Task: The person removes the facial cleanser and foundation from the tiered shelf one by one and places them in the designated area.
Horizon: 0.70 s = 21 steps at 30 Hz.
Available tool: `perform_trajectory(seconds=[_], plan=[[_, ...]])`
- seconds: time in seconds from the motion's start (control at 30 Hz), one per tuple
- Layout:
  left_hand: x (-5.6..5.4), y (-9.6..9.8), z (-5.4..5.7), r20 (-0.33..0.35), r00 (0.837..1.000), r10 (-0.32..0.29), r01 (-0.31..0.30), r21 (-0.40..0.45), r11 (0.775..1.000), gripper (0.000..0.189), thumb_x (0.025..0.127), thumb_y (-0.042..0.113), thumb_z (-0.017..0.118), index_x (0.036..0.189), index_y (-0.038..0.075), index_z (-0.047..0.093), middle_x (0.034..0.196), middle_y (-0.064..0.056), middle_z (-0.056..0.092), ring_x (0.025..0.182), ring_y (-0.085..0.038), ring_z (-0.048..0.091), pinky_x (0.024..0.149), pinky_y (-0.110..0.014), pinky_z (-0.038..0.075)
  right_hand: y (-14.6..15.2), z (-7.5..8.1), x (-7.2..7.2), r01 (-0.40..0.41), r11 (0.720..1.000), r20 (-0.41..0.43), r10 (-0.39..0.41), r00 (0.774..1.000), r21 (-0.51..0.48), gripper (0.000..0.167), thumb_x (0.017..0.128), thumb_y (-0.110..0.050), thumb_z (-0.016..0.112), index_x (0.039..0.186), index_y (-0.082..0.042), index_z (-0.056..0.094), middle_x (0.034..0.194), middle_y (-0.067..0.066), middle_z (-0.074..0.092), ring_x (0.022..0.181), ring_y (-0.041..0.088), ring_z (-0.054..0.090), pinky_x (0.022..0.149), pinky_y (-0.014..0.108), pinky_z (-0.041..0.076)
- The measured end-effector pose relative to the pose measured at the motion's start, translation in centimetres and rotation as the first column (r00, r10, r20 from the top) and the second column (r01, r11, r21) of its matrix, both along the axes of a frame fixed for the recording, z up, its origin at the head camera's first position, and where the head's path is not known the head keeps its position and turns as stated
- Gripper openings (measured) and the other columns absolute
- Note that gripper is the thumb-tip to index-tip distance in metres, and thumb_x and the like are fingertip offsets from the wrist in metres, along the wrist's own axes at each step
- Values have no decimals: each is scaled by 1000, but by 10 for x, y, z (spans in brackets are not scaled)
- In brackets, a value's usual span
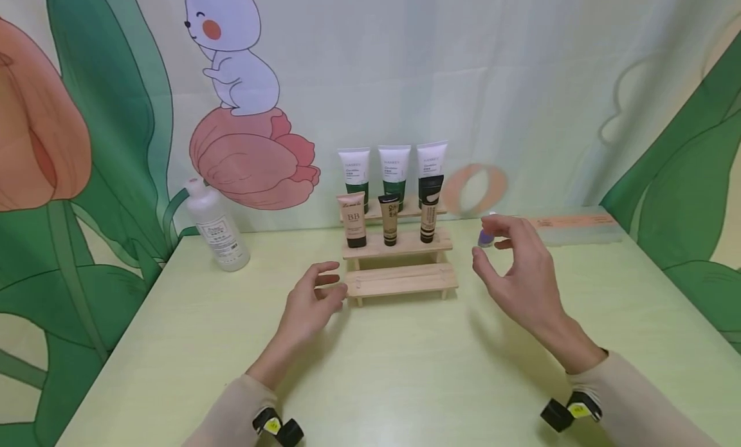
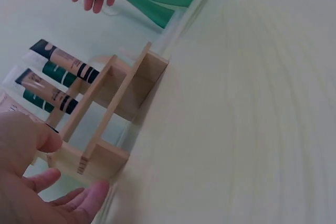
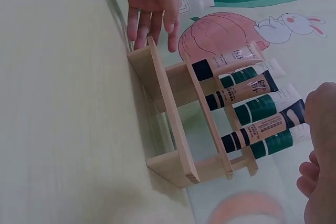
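Observation:
A three-tier wooden display rack (image 1: pixel 402 281) stands at the table's middle. White-and-green tubes (image 1: pixel 395 170) fill its top tier. On the middle tier are a pink BB cream tube (image 1: pixel 354 219), a small gold tube (image 1: pixel 390 220) and a black-and-beige tube (image 1: pixel 428 210). Nothing stands on the lowest tier. By the rack's left end is my left hand (image 1: pixel 312 300), fingers loosely bent; whether it touches the wood is unclear. My right hand (image 1: pixel 523 273) hovers right of the rack, thumb and fingers apart. A small purple item (image 1: pixel 485 238) shows between them, partly hidden, apparently behind the hand.
A white bottle with a printed label (image 1: pixel 219 235) stands at the back left of the table. Along the back right edge lies a flat, pale strip (image 1: pixel 579 229). A printed curtain (image 1: pixel 370 80) with a rabbit and flowers hangs directly behind the table.

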<state>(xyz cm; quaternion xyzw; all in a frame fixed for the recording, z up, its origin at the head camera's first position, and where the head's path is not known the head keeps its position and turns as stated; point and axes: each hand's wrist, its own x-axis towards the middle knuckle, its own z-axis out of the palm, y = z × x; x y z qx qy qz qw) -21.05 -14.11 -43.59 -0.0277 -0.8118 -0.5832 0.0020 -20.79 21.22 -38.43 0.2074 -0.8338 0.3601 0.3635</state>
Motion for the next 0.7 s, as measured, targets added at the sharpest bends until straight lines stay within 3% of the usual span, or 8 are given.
perform_trajectory(seconds=[0.13,0.27,0.4,0.7], plan=[[-9,2,-6,32,999,10,-15,138,990,39,108,8,69,147,5,65,136,-23,70,108,-29,78,93,-43,71,-9,-4,-13,-23,997,37,25,999,-68,45,95,0,81,137,0,65,121,13,73,101,26,70,93,13,54],[-17,6,-14,50,999,17,-28,220,975,29,107,1,70,135,0,70,124,-23,73,99,-22,77,90,-39,72,-18,-7,-27,-82,979,117,105,988,-187,44,98,0,80,139,-2,64,125,10,72,108,25,73,91,15,59],[-21,9,-20,50,999,17,-29,249,968,27,104,-2,73,131,0,72,115,-19,71,96,-20,76,88,-36,72,-28,-9,-39,-125,945,181,185,966,-302,44,101,-2,79,142,-5,62,128,8,70,113,24,73,90,17,62],[-27,9,-30,34,999,11,-20,301,953,24,103,-2,78,127,1,75,106,-15,71,92,-21,77,85,-38,72,-41,-12,-61,-116,910,229,221,948,-398,45,102,-7,80,143,-4,61,128,15,70,117,26,72,95,22,63]])
